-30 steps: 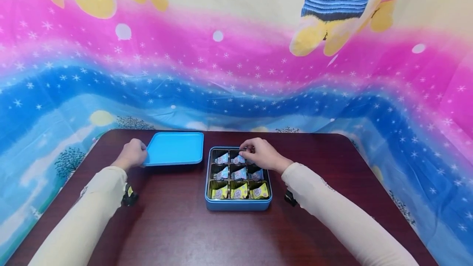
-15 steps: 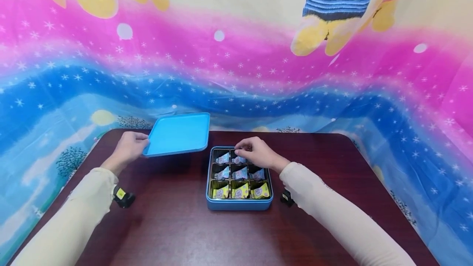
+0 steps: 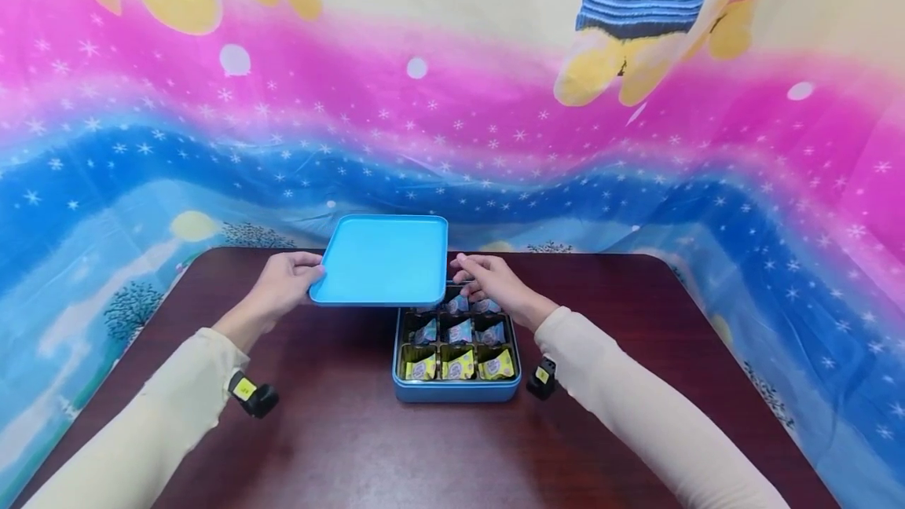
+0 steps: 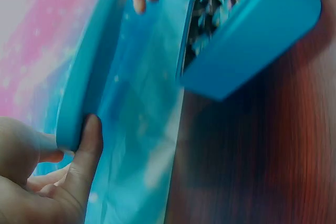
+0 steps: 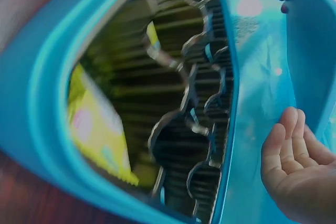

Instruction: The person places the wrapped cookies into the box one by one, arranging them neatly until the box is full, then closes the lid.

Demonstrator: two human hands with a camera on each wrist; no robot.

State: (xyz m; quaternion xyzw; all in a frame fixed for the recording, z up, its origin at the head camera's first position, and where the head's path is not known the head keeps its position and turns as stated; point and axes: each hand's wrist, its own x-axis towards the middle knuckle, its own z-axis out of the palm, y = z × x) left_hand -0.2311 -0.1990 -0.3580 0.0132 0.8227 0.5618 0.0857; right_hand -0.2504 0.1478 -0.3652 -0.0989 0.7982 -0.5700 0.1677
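A blue square lid (image 3: 385,258) is held in the air by my left hand (image 3: 283,285), which pinches its left edge between thumb and fingers (image 4: 86,150). The lid's rimmed inner face shows in the head view, and it hides the back left of the blue box (image 3: 456,391). Small wrapped packets sit in the box's divided tray, with yellow ones (image 3: 458,365) along the front and blue ones (image 3: 459,331) behind. Near the lid's right edge, my right hand (image 3: 495,285) hovers over the box's back right with loosely bent fingers and holds nothing.
The box stands on a dark red-brown table (image 3: 339,430) with rounded far corners. A printed cloth (image 3: 452,140) hangs behind and beside the table. Each wrist carries a small black camera (image 3: 254,397).
My left hand has raised the lid from the table and brought it right, over the box's back left. My right hand has lifted a little from the box, its fingers spreading.
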